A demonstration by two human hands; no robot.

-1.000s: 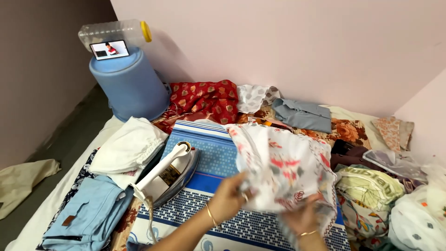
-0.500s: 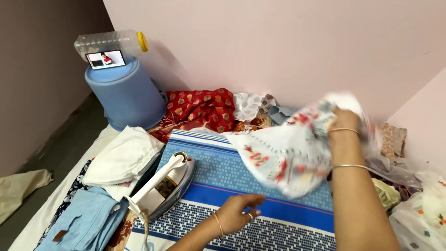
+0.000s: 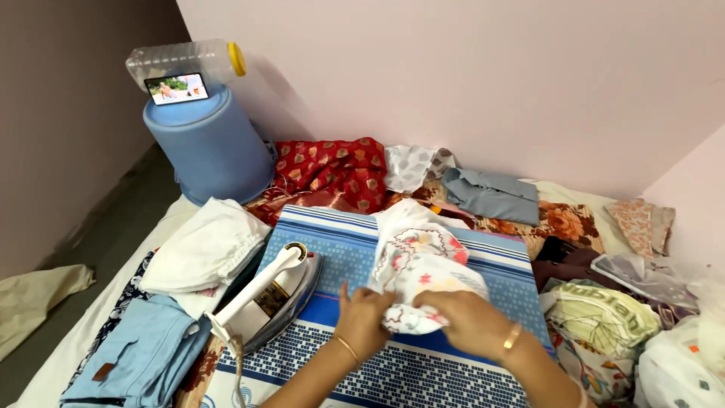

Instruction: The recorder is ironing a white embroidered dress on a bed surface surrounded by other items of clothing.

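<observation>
A white garment [image 3: 417, 257] with red and pink flowers lies bunched on the blue and white patterned cloth [image 3: 423, 370] in the middle. My left hand [image 3: 362, 317] pinches its near left edge. My right hand [image 3: 461, 321], with a gold bangle at the wrist, grips its near right edge. Both hands rest low on the cloth. A white and grey electric iron [image 3: 264, 295] lies just left of my left hand, its cord trailing toward me.
Folded white cloth [image 3: 204, 245] and light blue garments [image 3: 136, 355] are stacked at left. A blue bucket [image 3: 208, 143] with a phone [image 3: 177, 88] and plastic jar [image 3: 185, 59] stands at back left. Red [image 3: 328, 170], grey-blue [image 3: 491, 193] and mixed clothes [image 3: 604, 310] fill the back and right.
My right hand swung the garment up and to the right, then brought it down onto the cloth. Both hands now hold its near edge, and it lies bunched rather than spread.
</observation>
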